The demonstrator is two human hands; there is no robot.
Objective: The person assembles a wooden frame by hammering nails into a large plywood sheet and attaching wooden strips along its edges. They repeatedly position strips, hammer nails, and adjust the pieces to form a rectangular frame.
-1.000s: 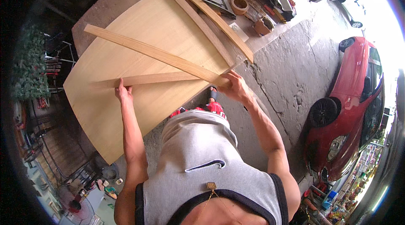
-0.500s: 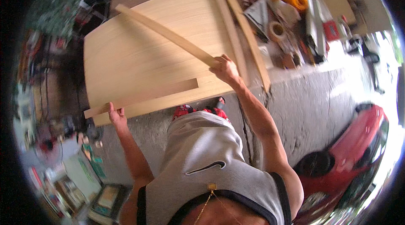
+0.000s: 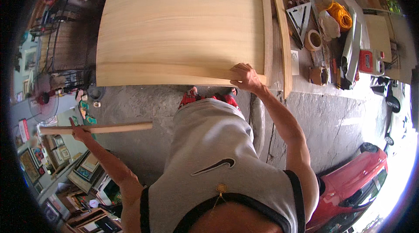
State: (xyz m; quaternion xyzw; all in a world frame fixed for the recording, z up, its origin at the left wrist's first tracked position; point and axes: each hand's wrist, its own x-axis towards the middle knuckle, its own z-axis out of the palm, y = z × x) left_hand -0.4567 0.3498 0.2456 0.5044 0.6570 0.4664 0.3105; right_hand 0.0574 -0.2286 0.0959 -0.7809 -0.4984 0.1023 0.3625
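Observation:
A large pale plywood panel lies flat in front of me. Along its near edge rests a wooden strip, its right end gripped in the curled fingers of my right hand. Off to the left, away from the panel, my left hand holds a shorter wooden strip out roughly level, with the index finger sticking up beside it. Another strip lies along the panel's right side, and a long, loose wooden strip sits just right of that.
Right of the panel are a triangular square, a tape roll, a yellow cord coil and a red-and-white jug. A red car stands at lower right. A fan and stacked frames are at left.
My left hand has carried its strip off the panel, left and toward me. The right-hand strip has swung down from a diagonal to lie along the near edge.

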